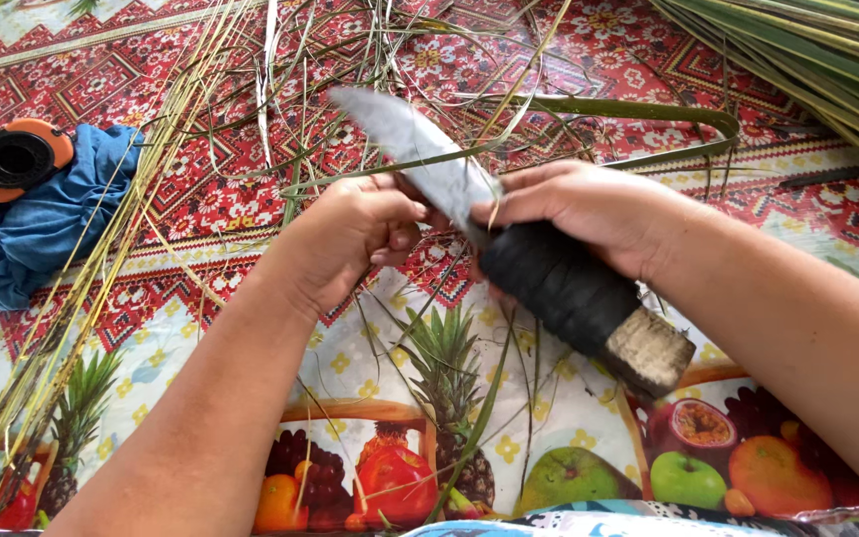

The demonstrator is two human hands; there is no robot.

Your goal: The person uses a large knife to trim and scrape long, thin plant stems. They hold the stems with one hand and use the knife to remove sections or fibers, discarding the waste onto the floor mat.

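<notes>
We see a large knife (509, 239) held in the middle of the scene, its worn grey blade pointing to the far left and its thick handle wrapped in black cord, ending in a rough pale wooden butt at the near right. Our right hand (589, 214) is clenched around the handle just where it meets the blade. Our left hand (350, 234) has its grip closed on a thin green leaf strip (589, 104), pinched right against the blade; the strip curves away to the far right and loops back.

Beneath the hands lies a glossy printed mat (201, 199): red with small white flowers and geometric bands in the far part, pale with pineapples, apples and other fruit pictures in the near part. Thin yellow-green midribs (101, 259) lie in a long bundle down the left, with loose fibres scattered over the far middle. A sheaf of broad green leaves (827, 50) fills the far right corner. At far left a crumpled blue cloth (42, 219) sits with a round orange-and-black device (12, 157) resting on it.
</notes>
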